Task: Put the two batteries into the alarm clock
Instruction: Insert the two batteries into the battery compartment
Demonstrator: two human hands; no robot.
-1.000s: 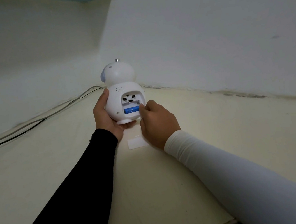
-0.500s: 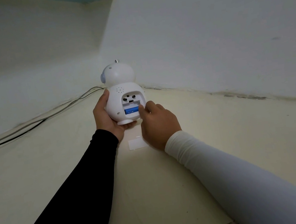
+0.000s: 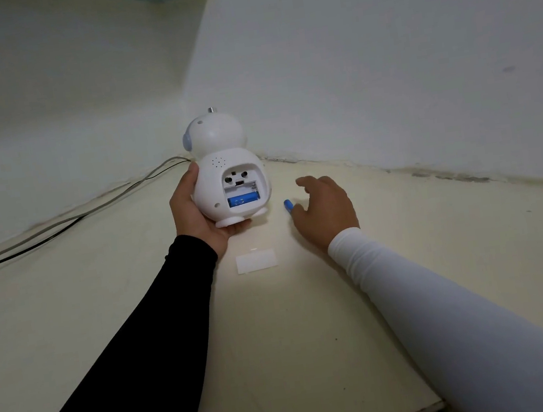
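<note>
A white robot-shaped alarm clock [image 3: 221, 146] stands with its back toward me. Its battery compartment is uncovered, and one blue battery [image 3: 243, 199] lies in the lower slot while the slot above is bare. My left hand [image 3: 195, 212], in a black sleeve, grips the clock's left side and base. To the right of the clock, a second blue battery [image 3: 288, 204] lies on the table, only its end showing. My right hand [image 3: 325, 209], in a white sleeve, hovers over it with fingers apart, thumb beside the battery.
The white compartment cover [image 3: 256, 260] lies flat on the cream table [image 3: 281, 343] just below the clock. Two cables [image 3: 58, 227] run along the left wall. Walls meet in a corner close behind the clock.
My right hand has left the clock's compartment and moved right and down to the second battery on the table. The first battery stays seated in the lower slot.
</note>
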